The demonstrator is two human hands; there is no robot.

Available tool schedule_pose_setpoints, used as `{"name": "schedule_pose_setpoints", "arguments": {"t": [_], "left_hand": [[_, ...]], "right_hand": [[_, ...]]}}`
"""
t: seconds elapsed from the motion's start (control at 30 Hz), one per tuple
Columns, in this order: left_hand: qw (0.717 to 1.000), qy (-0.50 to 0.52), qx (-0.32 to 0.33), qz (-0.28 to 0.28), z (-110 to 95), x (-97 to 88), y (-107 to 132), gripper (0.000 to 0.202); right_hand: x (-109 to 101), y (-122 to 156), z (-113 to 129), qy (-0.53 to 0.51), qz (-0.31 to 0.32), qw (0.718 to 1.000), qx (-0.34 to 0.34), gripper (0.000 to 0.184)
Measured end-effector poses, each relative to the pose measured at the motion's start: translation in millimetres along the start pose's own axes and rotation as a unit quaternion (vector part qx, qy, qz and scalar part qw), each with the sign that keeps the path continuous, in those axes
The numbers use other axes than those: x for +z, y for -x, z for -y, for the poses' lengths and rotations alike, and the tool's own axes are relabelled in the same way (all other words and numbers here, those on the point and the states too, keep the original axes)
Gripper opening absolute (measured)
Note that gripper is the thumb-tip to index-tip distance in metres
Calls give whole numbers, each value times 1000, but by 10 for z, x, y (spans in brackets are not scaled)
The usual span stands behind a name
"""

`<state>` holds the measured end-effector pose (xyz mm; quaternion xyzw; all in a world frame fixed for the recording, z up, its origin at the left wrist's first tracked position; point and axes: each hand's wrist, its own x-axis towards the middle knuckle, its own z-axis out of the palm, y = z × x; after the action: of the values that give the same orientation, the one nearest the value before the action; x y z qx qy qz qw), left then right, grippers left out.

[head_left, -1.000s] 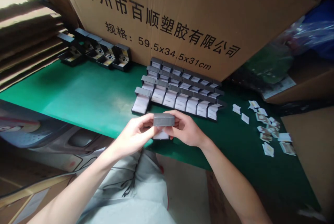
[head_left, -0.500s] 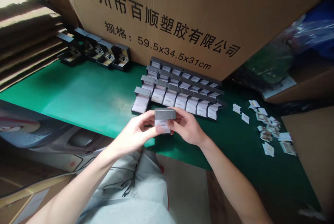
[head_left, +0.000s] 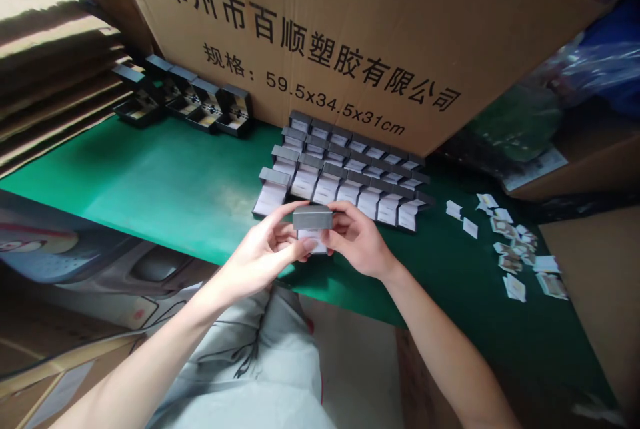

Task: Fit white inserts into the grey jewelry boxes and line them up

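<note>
While both hands close on it, a small grey hinged box (head_left: 313, 232) is held just above the front edge of the green-topped desk (head_left: 150, 182). Its lid (head_left: 313, 218) stands raised, with a white lining (head_left: 311, 243) showing beneath. The left hand (head_left: 263, 249) grips the box from its left side, with the fingers (head_left: 293, 206) curving up behind the lid. The right hand (head_left: 357, 239) pinches the right side, so neither hand is open. The box is just in front of the rows of open grey boxes (head_left: 345, 182) at the desk's middle, whose raised lids and white linings face the same way. Toward the back left corner, a shorter row of dark open boxes (head_left: 200, 106) stands against a printed cardboard carton (head_left: 300, 36). Scattered white and printed cards (head_left: 510, 246) lie near the desk's right edge. Beyond the left edge is a stack of flat cardboard sheets (head_left: 50, 36), and below the hands are the person's pale grey trousers (head_left: 260, 362).
</note>
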<state>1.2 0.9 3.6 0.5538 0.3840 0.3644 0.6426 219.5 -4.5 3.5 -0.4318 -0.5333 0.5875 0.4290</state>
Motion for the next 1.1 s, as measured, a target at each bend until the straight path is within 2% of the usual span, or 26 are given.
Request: {"name": "schedule_pose_setpoints", "arguments": {"t": [0.1,0.17,0.23,0.27,0.33,0.4,0.57,0.77,0.87,0.97,1.1], "left_hand": [[998,-12,37,-51,36,29,-3,68],[986,-66,98,-121,90,44,29,52],[949,-161,192,-189,146,56,81,34],[923,-218,244,-202,169,61,106,26],[869,-318,330,-189,196,69,141,16],[832,-381,369,-161,197,72,145,14],[790,-457,381,-146,171,12,80,5],[769,-504,374,-121,203,-86,60,9],[771,-502,376,-111,218,-84,68,9],[784,-493,362,-108,222,-63,73,11],[792,-495,342,-108,218,-45,70,14]], "right_hand": [[25,-37,6,-7,-32,999,5,58],[36,-59,10,-15,-59,998,1,59],[38,-72,13,-19,-86,996,-4,58],[38,-75,16,-20,-95,995,-3,58],[41,-73,23,-17,-99,995,6,57],[54,-68,31,-18,-93,995,17,58],[111,-58,25,-36,-84,995,29,56],[142,-57,14,-29,-76,996,43,56],[148,-60,20,-20,-76,996,48,56],[155,-65,12,-8,-77,996,50,55],[164,-70,-37,19,-80,996,24,50]]}}
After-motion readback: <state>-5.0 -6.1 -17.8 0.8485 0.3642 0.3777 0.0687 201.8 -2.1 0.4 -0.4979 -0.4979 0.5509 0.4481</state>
